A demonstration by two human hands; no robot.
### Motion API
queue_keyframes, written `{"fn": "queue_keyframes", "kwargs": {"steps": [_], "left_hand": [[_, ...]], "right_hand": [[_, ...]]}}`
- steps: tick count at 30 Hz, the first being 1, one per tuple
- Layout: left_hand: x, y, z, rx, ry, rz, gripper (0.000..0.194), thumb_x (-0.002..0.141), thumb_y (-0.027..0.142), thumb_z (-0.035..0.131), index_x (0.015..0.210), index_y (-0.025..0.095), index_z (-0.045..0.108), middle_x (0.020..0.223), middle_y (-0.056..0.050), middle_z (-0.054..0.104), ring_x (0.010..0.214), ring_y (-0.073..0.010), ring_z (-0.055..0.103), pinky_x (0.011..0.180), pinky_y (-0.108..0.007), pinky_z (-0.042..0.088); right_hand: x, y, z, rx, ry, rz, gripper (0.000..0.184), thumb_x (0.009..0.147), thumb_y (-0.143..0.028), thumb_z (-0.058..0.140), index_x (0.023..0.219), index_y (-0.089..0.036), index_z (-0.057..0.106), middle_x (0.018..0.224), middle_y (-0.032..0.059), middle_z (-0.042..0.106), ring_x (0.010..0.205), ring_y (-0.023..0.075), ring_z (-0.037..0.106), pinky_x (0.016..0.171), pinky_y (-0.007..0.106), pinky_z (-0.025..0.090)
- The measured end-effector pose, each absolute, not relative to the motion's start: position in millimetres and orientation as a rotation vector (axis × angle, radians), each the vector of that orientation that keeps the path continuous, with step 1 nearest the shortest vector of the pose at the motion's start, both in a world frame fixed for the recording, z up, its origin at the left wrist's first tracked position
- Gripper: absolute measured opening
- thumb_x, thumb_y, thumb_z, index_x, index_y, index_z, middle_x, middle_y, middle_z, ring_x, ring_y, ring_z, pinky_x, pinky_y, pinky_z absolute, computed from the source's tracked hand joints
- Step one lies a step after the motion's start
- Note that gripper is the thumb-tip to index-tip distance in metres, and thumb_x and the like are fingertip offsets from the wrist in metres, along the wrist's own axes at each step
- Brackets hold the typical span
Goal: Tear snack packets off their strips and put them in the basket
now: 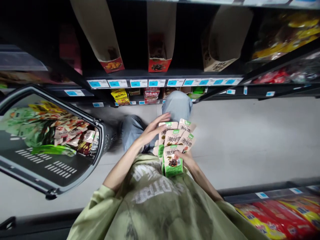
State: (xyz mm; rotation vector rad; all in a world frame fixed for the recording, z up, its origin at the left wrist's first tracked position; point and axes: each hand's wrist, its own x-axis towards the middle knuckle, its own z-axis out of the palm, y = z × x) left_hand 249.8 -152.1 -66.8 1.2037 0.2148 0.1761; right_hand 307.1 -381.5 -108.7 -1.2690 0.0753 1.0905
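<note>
Several small snack packets (172, 156), cream with green ends and dark printed characters, are fanned out over my lap. My right hand (186, 158) is closed on the front ones from the right, its thumb pressed on the nearest packet's face. At the upper left of the bunch is my left hand (153, 128). Its fingers are stretched out and apart, and they are at the edge of a rear packet. Whether that hand touches the packet I cannot tell. The packets partly hide one another.
A dark shopping basket (102, 141) with many snack packs stands on the floor at left. Ahead is a shelf with price tags (156, 83) and display boxes (160, 65). Behind me at lower right, another shelf holds red and yellow bags (282, 216). My knees are bent beneath the packets.
</note>
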Motion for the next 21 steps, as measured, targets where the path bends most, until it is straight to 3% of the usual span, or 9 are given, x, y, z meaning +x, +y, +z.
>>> {"fn": "queue_keyframes", "kwargs": {"steps": [3,5,8,11,14,18,21], "left_hand": [[272,-162,-61,1.188,0.265,0.181,0.035,0.089,0.040,0.058,0.113,0.016,0.066,0.123,-0.010,0.066,0.118,-0.0243,0.059,0.104,-0.038,0.042],[269,-180,-61,1.113,0.375,0.328,0.028,0.092,0.039,0.054,0.099,0.015,0.067,0.111,-0.009,0.070,0.110,-0.0237,0.063,0.100,-0.038,0.045],[239,-212,-68,1.037,0.494,0.590,0.025,0.094,0.036,0.050,0.095,0.018,0.065,0.112,-0.008,0.070,0.112,-0.0235,0.063,0.101,-0.041,0.044],[197,-234,-83,1.154,0.527,0.681,0.026,0.095,0.037,0.047,0.101,0.021,0.067,0.114,-0.008,0.068,0.116,-0.0235,0.060,0.103,-0.042,0.043],[161,-243,-99,1.232,0.579,0.540,0.027,0.092,0.036,0.053,0.115,0.027,0.064,0.125,-0.006,0.064,0.124,-0.0229,0.055,0.108,-0.041,0.040],[145,-240,-109,1.156,0.684,0.419,0.053,0.088,0.040,0.058,0.139,0.034,0.043,0.140,-0.006,0.053,0.134,-0.0229,0.045,0.110,-0.044,0.039],[150,-237,-110,1.144,0.653,0.376,0.066,0.085,0.045,0.062,0.144,0.029,0.036,0.143,-0.011,0.049,0.132,-0.0248,0.048,0.108,-0.046,0.041]], "right_hand": [[305,-383,-108,-1.270,0.128,1.101,0.054,0.054,-0.030,0.088,0.102,-0.022,0.064,0.099,0.0056,0.072,0.099,0.0315,0.067,0.092,0.048,0.054],[303,-387,-110,-1.269,0.189,1.090,0.052,0.054,-0.034,0.088,0.099,-0.023,0.063,0.095,0.0046,0.072,0.092,0.0307,0.069,0.087,0.048,0.056],[301,-396,-113,-1.274,0.244,1.065,0.053,0.052,-0.037,0.088,0.097,-0.023,0.063,0.092,0.0028,0.072,0.085,0.0296,0.070,0.083,0.047,0.058],[304,-402,-117,-1.321,0.221,1.090,0.054,0.050,-0.038,0.089,0.096,-0.022,0.065,0.094,0.0039,0.072,0.087,0.0299,0.070,0.087,0.047,0.057],[309,-404,-120,-1.387,0.148,1.129,0.057,0.051,-0.038,0.089,0.100,-0.021,0.066,0.099,0.0058,0.072,0.096,0.0314,0.067,0.094,0.048,0.053],[313,-404,-123,-1.433,0.025,1.170,0.055,0.054,-0.036,0.088,0.103,-0.023,0.066,0.104,0.0062,0.071,0.105,0.0325,0.064,0.100,0.050,0.048],[316,-406,-124,-1.465,-0.010,1.183,0.051,0.054,-0.039,0.088,0.098,-0.023,0.067,0.100,0.0061,0.071,0.102,0.0331,0.065,0.097,0.051,0.050]]}}
